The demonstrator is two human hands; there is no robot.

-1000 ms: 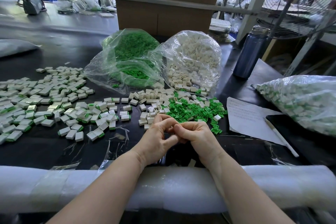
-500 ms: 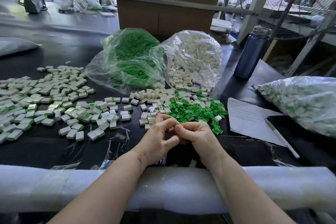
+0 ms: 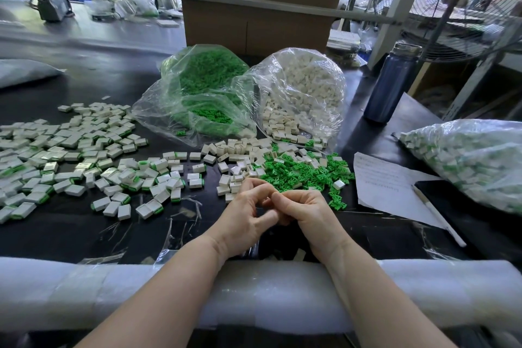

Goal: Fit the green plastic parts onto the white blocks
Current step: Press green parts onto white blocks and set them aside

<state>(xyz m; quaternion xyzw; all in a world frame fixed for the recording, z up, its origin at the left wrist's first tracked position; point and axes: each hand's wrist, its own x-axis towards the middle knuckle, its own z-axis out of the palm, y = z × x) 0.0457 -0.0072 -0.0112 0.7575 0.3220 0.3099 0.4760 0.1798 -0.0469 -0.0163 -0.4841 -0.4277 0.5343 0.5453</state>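
My left hand (image 3: 243, 215) and my right hand (image 3: 308, 212) meet fingertip to fingertip just above the black table, near its front edge. Both have curled fingers pinching something small between them; the piece itself is hidden by the fingers. Right behind them lies a loose pile of green plastic parts (image 3: 299, 175), with loose white blocks (image 3: 234, 150) beside it. Several white blocks with green parts fitted (image 3: 70, 155) are spread over the left of the table.
An open bag of green parts (image 3: 203, 93) and one of white blocks (image 3: 302, 90) lie behind the piles. At the right are a full bag (image 3: 474, 158), a paper (image 3: 387, 186), a pen (image 3: 437, 215) and a blue bottle (image 3: 392, 85). My forearms rest on a white foam pad (image 3: 254, 291).
The hands stay pressed together in the same spot; only the fingers have shifted slightly around the hidden piece.
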